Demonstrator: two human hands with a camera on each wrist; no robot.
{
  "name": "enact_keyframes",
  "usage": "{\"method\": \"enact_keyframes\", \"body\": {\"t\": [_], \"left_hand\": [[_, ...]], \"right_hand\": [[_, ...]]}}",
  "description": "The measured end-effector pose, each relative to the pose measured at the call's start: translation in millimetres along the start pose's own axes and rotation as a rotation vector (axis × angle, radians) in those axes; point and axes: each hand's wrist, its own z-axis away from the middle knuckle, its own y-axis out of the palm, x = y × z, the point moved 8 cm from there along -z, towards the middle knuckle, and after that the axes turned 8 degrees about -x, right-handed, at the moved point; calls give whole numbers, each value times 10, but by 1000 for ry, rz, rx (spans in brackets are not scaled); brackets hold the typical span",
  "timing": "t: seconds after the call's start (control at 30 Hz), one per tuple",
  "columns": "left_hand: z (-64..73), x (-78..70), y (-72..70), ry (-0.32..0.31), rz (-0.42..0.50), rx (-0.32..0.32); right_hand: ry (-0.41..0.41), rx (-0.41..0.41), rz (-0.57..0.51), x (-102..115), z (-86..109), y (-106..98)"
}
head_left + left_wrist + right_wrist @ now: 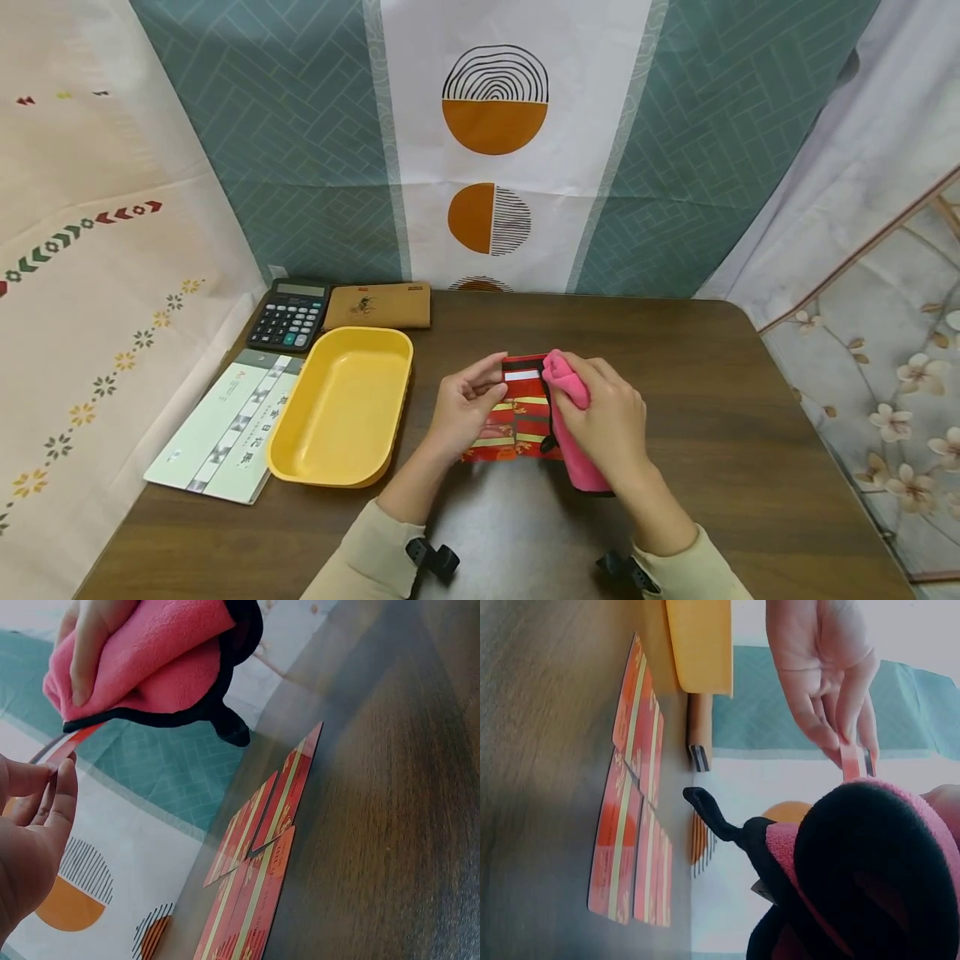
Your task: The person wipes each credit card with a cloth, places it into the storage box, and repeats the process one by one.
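My left hand (467,410) pinches the left end of a red card (527,388) between thumb and fingers. The card's upturned side carries a black band and a white strip. My right hand (609,421) grips a bunched pink cloth (581,458) with black edging, which covers the card's right end. From the cloth hangs a black loop (231,726), seen in the left wrist view. Below the hands, several red cards (616,840) with gold stripes lie close together on the table.
A yellow tray (405,392) stands left of the hands. Beyond it are a black calculator (288,317) and a brown wallet-like case (390,307). A pale green booklet (225,425) lies at the table's left edge. Patterned curtains (315,125) hang behind the table (750,467).
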Motion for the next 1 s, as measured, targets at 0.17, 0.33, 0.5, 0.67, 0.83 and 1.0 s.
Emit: {"method": "enact_keyframes", "body": {"t": [0.17, 0.33, 0.5, 0.67, 0.83, 1.0], "left_hand": [[20, -25, 26, 25, -13, 5], [40, -59, 90, 71, -6, 41], [45, -82, 9, 57, -6, 0], [52, -122, -69, 44, -2, -25], [74, -158, 6, 87, 17, 18], [80, -217, -29, 97, -5, -1]], "right_hand": [[-44, 7, -25, 150, 6, 54], [-100, 16, -57, 308, 29, 111], [-59, -17, -38, 264, 3, 63], [-37, -35, -25, 249, -13, 33], [-113, -18, -77, 463, 32, 106], [-90, -53, -69, 384, -4, 45]]}}
